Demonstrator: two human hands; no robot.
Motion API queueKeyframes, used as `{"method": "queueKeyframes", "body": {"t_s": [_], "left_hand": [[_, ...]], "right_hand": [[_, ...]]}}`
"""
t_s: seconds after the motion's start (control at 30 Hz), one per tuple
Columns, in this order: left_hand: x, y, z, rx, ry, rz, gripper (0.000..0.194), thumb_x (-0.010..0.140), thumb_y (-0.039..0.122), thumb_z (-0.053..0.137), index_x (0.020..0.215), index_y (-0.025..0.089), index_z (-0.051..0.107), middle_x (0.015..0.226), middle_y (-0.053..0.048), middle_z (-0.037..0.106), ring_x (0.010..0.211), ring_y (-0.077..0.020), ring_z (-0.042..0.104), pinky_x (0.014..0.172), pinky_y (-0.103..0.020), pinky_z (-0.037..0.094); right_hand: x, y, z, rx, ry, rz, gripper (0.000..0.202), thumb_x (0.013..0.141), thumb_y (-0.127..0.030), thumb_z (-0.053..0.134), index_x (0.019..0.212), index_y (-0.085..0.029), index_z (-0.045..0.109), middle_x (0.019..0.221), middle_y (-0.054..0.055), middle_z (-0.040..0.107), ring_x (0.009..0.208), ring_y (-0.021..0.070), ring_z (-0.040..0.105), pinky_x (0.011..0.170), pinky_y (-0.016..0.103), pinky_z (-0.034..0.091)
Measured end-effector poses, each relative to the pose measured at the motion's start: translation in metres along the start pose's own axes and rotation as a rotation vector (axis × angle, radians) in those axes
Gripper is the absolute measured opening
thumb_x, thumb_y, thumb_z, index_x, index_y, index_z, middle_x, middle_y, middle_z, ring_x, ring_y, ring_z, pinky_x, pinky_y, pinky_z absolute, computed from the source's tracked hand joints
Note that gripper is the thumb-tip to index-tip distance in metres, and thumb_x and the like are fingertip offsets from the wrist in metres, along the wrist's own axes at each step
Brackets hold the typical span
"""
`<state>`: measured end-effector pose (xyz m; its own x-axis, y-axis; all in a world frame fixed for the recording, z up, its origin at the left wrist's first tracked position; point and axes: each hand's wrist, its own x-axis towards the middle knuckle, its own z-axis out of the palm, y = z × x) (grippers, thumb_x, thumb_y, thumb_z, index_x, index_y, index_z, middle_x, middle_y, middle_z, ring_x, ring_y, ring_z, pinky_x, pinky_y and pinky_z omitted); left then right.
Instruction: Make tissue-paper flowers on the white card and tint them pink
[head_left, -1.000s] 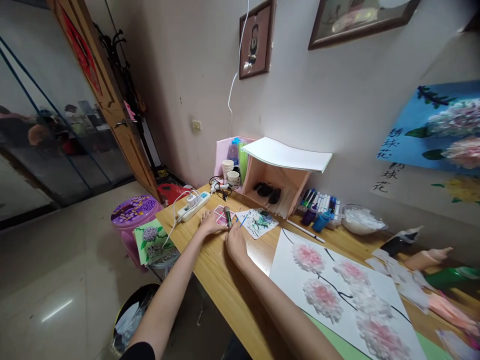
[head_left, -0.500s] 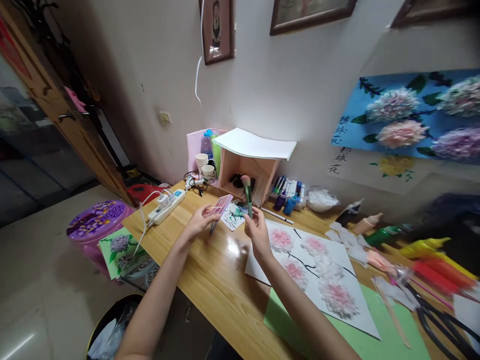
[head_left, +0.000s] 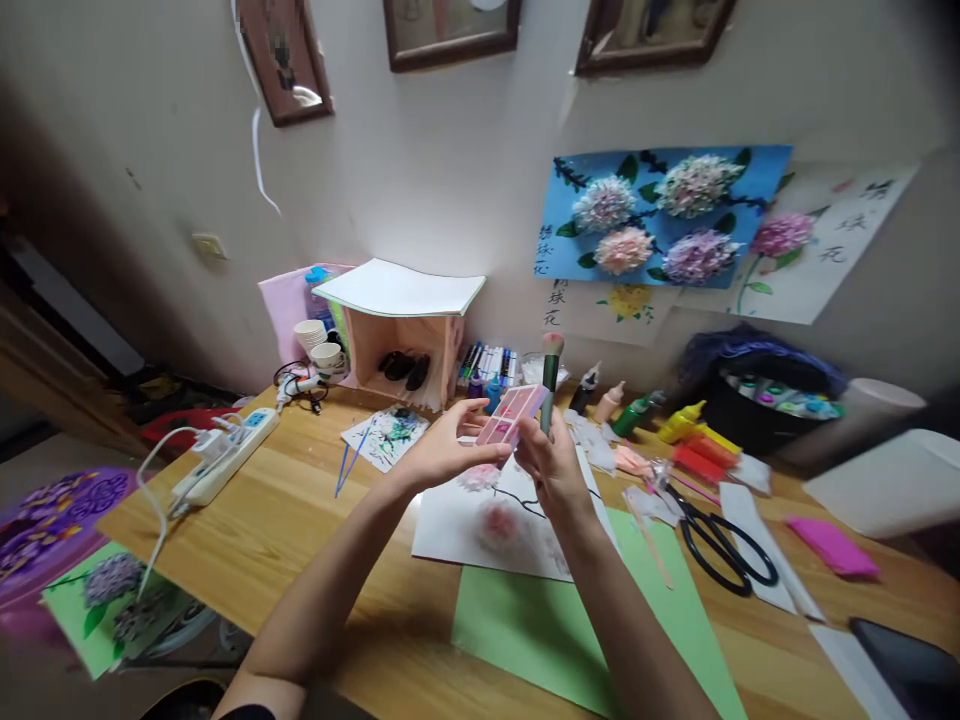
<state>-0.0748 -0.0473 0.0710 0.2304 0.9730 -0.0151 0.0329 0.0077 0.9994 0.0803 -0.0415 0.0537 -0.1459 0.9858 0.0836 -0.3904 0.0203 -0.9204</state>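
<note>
Held up over the table, a pink palette of small powder pans (head_left: 513,412) is gripped between the thumb and fingers of my left hand (head_left: 442,447). Closed around the dark green handle of a makeup brush (head_left: 550,372) is my right hand (head_left: 553,462), its pink-tinted bristles pointing up. The brush stands beside the palette's right end. Below both hands lies a white sheet with pink tissue flowers and black branches (head_left: 450,525), partly covered by my hands and right forearm. Under that sheet is a larger light green sheet (head_left: 517,630).
Left of the sheet, a paint-stained card (head_left: 386,437) lies near blue sticks (head_left: 352,462). A power strip (head_left: 225,465) sits at the left edge. Behind stands an open box (head_left: 405,345) with a white top. Black-handled scissors (head_left: 724,545) and paint bottles (head_left: 637,412) are at right.
The view has swung to the right. My hands, still holding the palette and brush, have moved from beside the paint-stained card to above the flower sheet, and the palette is now closer to the brush.
</note>
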Motion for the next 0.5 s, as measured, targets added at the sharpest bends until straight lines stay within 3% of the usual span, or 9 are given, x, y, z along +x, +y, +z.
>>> {"method": "queueKeyframes", "body": {"t_s": [0.23, 0.4, 0.5], "left_hand": [[0.023, 0.007, 0.028, 0.064, -0.071, -0.001, 0.076, 0.065, 0.036, 0.079, 0.131, 0.014, 0.048, 0.117, -0.02, 0.063, 0.112, -0.0327, 0.058, 0.094, -0.051, 0.046], [0.022, 0.02, 0.035, 0.138, -0.331, 0.182, 0.045, 0.081, 0.037, 0.064, 0.121, 0.017, 0.059, 0.127, -0.012, 0.06, 0.111, -0.0248, 0.06, 0.093, -0.039, 0.05], [0.018, 0.024, 0.039, 0.351, -0.269, 0.348, 0.039, 0.082, 0.034, 0.063, 0.117, 0.017, 0.062, 0.119, -0.009, 0.066, 0.104, -0.0209, 0.063, 0.092, -0.035, 0.051]], "right_hand": [[0.001, -0.021, -0.046, 0.089, 0.097, 0.074, 0.042, 0.062, -0.042, 0.077, 0.084, -0.021, 0.047, 0.056, -0.011, 0.033, 0.04, 0.0004, 0.02, 0.034, 0.013, 0.016], [0.009, -0.033, -0.069, 0.318, 0.106, 0.088, 0.044, 0.061, -0.047, 0.078, 0.071, -0.02, 0.044, 0.048, -0.013, 0.031, 0.035, -0.0002, 0.013, 0.028, 0.012, 0.012], [0.011, -0.04, -0.075, 0.407, 0.083, 0.146, 0.043, 0.061, -0.048, 0.079, 0.072, -0.021, 0.047, 0.046, -0.013, 0.033, 0.033, -0.0008, 0.012, 0.025, 0.01, 0.013]]}}
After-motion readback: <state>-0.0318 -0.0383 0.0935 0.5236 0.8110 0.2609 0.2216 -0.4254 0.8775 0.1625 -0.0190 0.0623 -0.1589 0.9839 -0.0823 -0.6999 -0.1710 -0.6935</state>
